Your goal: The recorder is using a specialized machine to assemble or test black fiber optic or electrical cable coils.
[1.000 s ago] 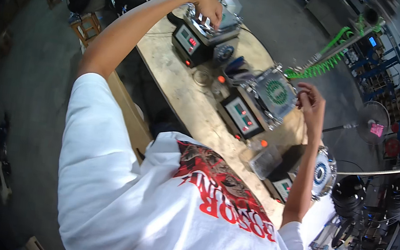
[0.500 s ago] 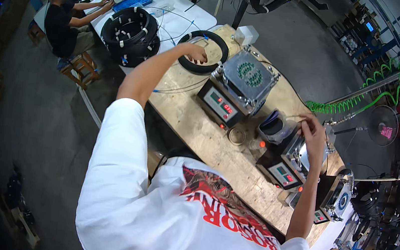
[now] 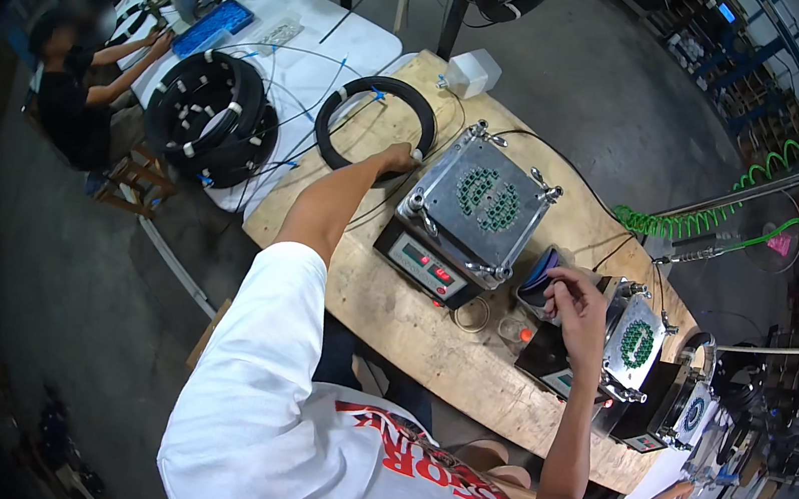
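L hand [image 3: 397, 158] has stayed on black cable coil [image 3: 375, 125] at bench's [image 3: 390, 319] far-left end, fingers closed on its rim. R hand [image 3: 573, 308] has dropped from machine [image 3: 470, 213] w/ display to the dark pouch [image 3: 539, 276] (pinching its edge, looks like). Coil not yet lifted.

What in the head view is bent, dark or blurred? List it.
Head view: fisheye bends the wooden table edges; corners fall to black vignette; lighting is dim and even, without harsh glare; the left hand on the black cable coil is sharp; the seated person's face at upper left is blurred.
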`<state>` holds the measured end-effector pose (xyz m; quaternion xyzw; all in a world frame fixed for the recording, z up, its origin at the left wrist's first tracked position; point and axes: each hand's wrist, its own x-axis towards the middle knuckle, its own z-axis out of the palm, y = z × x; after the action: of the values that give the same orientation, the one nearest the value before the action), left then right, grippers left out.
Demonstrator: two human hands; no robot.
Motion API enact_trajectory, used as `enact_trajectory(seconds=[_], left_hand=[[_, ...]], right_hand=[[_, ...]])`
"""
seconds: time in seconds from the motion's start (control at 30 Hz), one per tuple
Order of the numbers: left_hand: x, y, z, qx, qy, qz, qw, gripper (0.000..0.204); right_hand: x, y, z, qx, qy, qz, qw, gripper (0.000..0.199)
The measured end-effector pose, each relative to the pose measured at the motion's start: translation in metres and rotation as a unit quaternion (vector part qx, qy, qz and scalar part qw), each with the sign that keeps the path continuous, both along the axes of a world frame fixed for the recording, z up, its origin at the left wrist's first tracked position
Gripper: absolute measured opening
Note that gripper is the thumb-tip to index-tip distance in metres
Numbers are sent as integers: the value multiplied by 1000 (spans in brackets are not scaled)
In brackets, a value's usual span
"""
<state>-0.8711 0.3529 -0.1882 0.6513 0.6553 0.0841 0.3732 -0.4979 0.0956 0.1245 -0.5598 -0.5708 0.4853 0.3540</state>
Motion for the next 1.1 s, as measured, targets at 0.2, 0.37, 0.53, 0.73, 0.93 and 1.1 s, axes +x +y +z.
enact_trajectory(seconds=[0.2,0.37,0.53,0.73,0.93,1.1], left_hand=[[1,-2,-23,20,44,-31,998,67],[-21,9,1,80,-21,-85,993,52],[-62,6,134,107,-118,-71,985,40],[-151,-11,222,176,-72,-17,982,53],[-187,-96,308,105,-154,17,982,36],[-164,-178,368,76,-146,-48,985,39]], right_hand=[[-36,-7,-10,-11,14,-87,996,19],[-80,-20,-15,-21,21,-157,987,18],[-105,-32,-10,10,18,-175,984,18],[-130,-32,-2,67,37,-136,988,18],[-151,-34,12,115,34,-102,987,19],[-157,-53,18,171,24,-68,983,19]])
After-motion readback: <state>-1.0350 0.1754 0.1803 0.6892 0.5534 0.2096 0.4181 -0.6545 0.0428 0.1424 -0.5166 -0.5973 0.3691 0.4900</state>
